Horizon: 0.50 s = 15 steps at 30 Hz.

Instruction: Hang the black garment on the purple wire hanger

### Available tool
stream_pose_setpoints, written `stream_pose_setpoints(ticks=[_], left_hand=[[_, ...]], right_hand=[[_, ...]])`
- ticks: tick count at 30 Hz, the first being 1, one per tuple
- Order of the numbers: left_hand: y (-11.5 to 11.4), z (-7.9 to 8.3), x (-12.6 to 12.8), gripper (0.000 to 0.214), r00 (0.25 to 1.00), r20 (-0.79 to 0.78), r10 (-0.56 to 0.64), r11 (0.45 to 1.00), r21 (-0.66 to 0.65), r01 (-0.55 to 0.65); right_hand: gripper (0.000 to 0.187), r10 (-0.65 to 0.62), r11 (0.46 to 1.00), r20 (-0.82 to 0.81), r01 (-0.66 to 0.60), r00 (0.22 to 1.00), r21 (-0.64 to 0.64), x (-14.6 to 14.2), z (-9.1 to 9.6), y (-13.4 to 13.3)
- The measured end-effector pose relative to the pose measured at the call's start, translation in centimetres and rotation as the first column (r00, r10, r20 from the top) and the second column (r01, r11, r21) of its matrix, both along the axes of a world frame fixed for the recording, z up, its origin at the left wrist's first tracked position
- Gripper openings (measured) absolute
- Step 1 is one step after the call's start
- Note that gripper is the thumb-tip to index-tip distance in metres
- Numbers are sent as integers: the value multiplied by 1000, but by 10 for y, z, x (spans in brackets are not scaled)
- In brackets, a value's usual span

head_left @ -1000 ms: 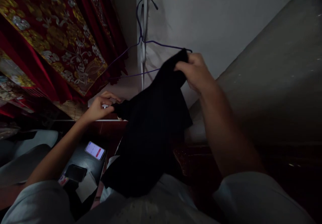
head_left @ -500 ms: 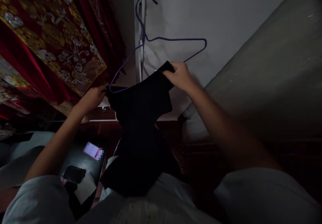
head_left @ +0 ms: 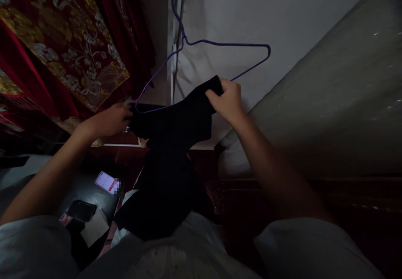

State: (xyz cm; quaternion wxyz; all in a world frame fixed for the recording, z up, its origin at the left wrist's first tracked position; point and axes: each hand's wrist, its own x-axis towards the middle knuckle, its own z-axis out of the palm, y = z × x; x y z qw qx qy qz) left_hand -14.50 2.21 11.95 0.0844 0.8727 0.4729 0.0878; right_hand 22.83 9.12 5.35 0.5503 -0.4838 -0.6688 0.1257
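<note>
A black garment (head_left: pixel 169 157) hangs between my two hands and drapes down onto my lap. My left hand (head_left: pixel 109 120) is closed on its left edge, right at the lower left corner of a purple wire hanger (head_left: pixel 220 44). My right hand (head_left: pixel 228 101) pinches the garment's upper right edge, just below the hanger's bottom bar. The hanger hangs by its hook against the white wall (head_left: pixel 266 15).
A red and gold embroidered curtain (head_left: pixel 63 49) hangs at the left. A lit phone (head_left: pixel 107 183) and a dark phone (head_left: pixel 82 210) lie on a dark surface at lower left. A pale slanted surface (head_left: pixel 329 103) fills the right.
The garment's left edge has come up to the hanger's left corner with my left hand. My right hand dropped from the hanger's right end to below its bar, freeing that end.
</note>
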Motion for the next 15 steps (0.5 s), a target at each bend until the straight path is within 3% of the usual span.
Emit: stream_pose_setpoints(ticks=[2,5,7,9,11,15], left_hand=[[6,14,9,20,1000,5,-22,992,128,21],[26,27,39,18,964,237,-121,953,298,46],[44,25,60,12,913,358,-198,938,338,71],[62,18,72,8,868,466,-171,933,360,-9],[78,9,72,14,841,533,-94,934,340,-112],[93,6,52,6,847,530,-38,948,286,-137]], right_hand=[[19,-6,1000,-38,6,999,-21,-5,-2,0],[20,20,998,-81,-25,997,-60,-15,-4,-2],[19,52,996,-66,-56,996,-65,-21,-3,-7],[11,53,998,-29,-54,998,-27,-20,-1,-12],[9,-16,999,-26,18,1000,50,-8,6,-15],[44,-320,931,-109,334,941,149,34,29,-2]])
